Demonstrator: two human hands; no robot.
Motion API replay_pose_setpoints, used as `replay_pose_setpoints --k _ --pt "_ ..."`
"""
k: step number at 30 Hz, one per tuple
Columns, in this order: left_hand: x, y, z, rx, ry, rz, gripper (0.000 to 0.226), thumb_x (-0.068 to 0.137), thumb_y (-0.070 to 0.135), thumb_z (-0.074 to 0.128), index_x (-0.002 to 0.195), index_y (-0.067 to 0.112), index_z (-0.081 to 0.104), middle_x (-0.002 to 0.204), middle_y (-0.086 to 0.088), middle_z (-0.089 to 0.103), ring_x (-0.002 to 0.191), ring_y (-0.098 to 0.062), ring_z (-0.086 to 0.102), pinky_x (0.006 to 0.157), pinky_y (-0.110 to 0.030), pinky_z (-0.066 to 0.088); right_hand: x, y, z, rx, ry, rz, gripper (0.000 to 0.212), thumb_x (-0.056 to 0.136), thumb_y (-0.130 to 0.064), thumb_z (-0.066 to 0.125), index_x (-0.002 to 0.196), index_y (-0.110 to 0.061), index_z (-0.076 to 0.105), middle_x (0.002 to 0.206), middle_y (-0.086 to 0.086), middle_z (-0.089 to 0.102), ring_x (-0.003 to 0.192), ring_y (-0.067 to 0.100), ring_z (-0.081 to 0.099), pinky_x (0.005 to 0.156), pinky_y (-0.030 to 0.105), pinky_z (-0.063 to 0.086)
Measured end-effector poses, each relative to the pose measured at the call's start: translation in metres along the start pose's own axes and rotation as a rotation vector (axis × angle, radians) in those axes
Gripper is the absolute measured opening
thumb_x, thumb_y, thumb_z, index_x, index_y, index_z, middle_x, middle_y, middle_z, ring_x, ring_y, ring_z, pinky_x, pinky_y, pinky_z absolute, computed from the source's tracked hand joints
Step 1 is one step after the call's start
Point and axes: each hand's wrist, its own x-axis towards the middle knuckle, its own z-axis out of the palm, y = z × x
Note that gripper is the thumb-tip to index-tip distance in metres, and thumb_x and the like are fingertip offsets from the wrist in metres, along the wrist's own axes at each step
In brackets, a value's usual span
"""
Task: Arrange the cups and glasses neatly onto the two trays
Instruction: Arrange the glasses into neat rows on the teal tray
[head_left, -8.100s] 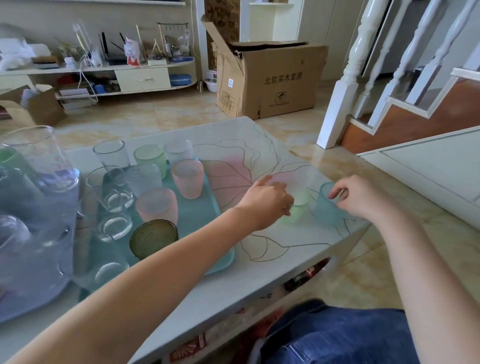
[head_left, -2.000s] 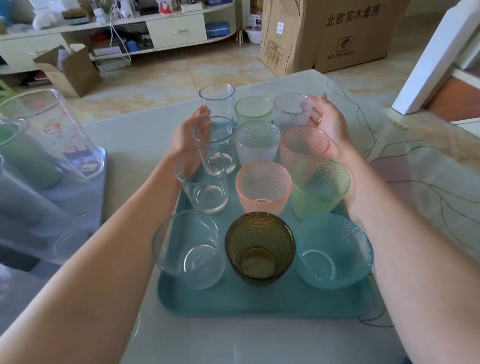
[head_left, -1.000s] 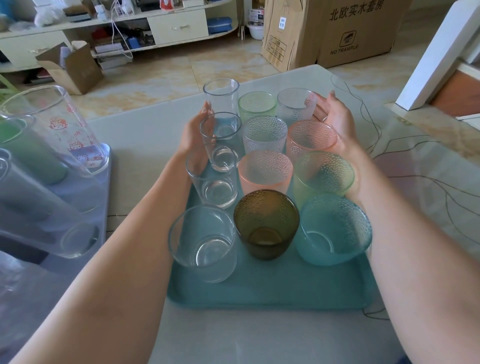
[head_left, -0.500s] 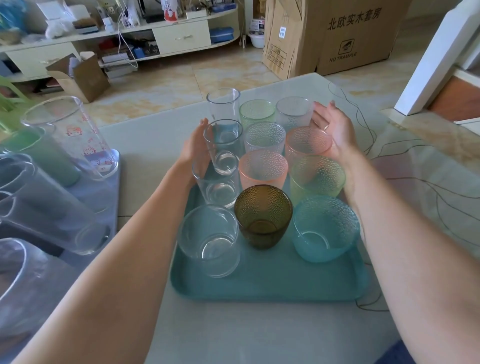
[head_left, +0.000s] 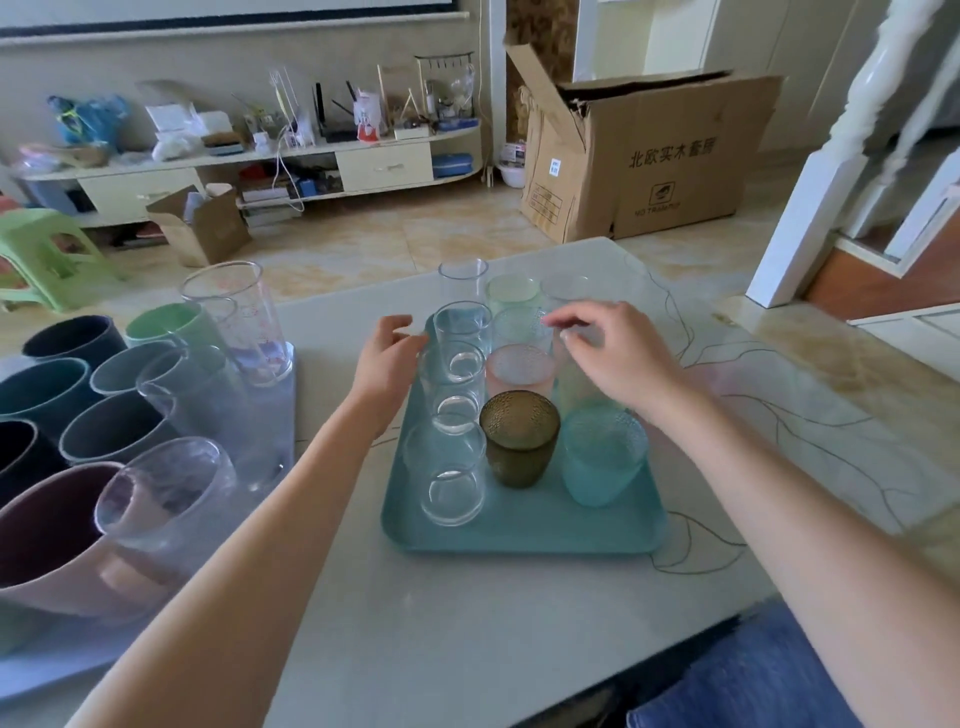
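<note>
A teal tray (head_left: 519, 532) at the table's centre holds several glasses in three close columns: clear ones on the left (head_left: 452, 480), an amber glass (head_left: 519, 441) and a pink one (head_left: 519, 371) in the middle, and a teal glass (head_left: 602, 460) at the front right. My left hand (head_left: 387, 361) is beside the left column, its fingers relaxed next to a clear glass. Above the right column hovers my right hand (head_left: 615, 353), loosely curled, holding nothing and hiding the glasses under it. A pale blue tray (head_left: 52, 670) on the left carries mugs (head_left: 47, 545) and tall clear glasses (head_left: 239, 322).
The white table (head_left: 467, 623) has bare surface in front of and to the right of the teal tray. On the floor beyond stand a large cardboard box (head_left: 649, 156), a small open box (head_left: 200, 226) and a green stool (head_left: 47, 260). A white stair post (head_left: 831, 156) rises at right.
My right hand has lifted from the right side of the glasses to above the right column. My left hand stays at the left column. The view has tilted up.
</note>
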Motion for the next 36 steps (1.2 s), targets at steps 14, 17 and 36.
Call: replay_pose_setpoints --k 14,17,36 --pt "-0.057 -0.009 -0.023 0.864 -0.16 0.242 0.006 0.082 0.03 0.059 0.077 0.026 0.059 0.073 0.001 0.057 0.077 -0.026 0.057 0.069 -0.031 0.048 -0.076 -0.043 0.004 -0.419 -0.33 -0.209 0.017 0.089 -0.032 0.057 0.1 -0.03 0.07 0.105 -0.012 0.065 0.107 0.012 0.046 0.079 0.029 0.025" --pt "-0.051 -0.007 -0.02 0.857 -0.13 0.249 0.008 0.083 0.029 0.061 0.079 0.022 0.062 0.077 -0.002 0.055 0.081 -0.029 0.058 0.071 -0.031 0.047 -0.076 -0.042 0.002 -0.426 -0.377 -0.204 0.016 0.088 -0.033 0.057 0.099 -0.032 0.07 0.102 -0.013 0.066 0.107 0.011 0.046 0.089 0.031 0.031" --pt "-0.111 -0.039 0.061 -0.404 0.618 -0.084 0.044 0.1 0.025 0.034 0.141 0.007 0.035 0.143 -0.008 0.042 0.133 -0.02 0.039 0.111 -0.033 0.03 -0.103 -0.061 0.09 0.447 1.113 0.576 0.06 0.093 -0.028 0.032 0.144 0.005 0.026 0.152 0.024 0.023 0.142 0.031 0.022 0.11 0.008 0.01"
